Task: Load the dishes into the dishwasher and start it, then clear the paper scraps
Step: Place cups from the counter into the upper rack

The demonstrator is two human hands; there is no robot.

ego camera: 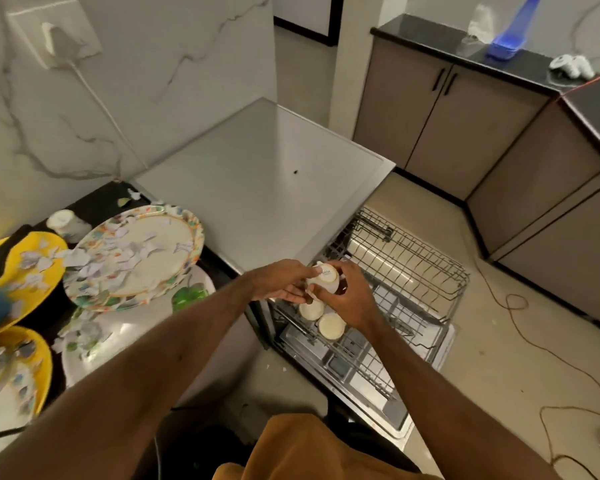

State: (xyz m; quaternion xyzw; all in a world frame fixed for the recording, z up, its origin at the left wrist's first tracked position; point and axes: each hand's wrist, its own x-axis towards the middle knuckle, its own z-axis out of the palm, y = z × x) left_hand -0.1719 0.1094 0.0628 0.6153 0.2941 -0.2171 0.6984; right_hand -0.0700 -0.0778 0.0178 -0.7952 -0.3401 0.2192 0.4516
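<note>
- Head view: left hand (280, 283) and right hand (347, 301) hold a white cup (323, 279) over the dishwasher rack (417, 271), base tilted up toward camera.
- Fingers (300, 273) of both curl round its sides.

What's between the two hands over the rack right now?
In the head view, a white cup sits between the left hand and right hand; both grip it above two cups already racked.
</note>
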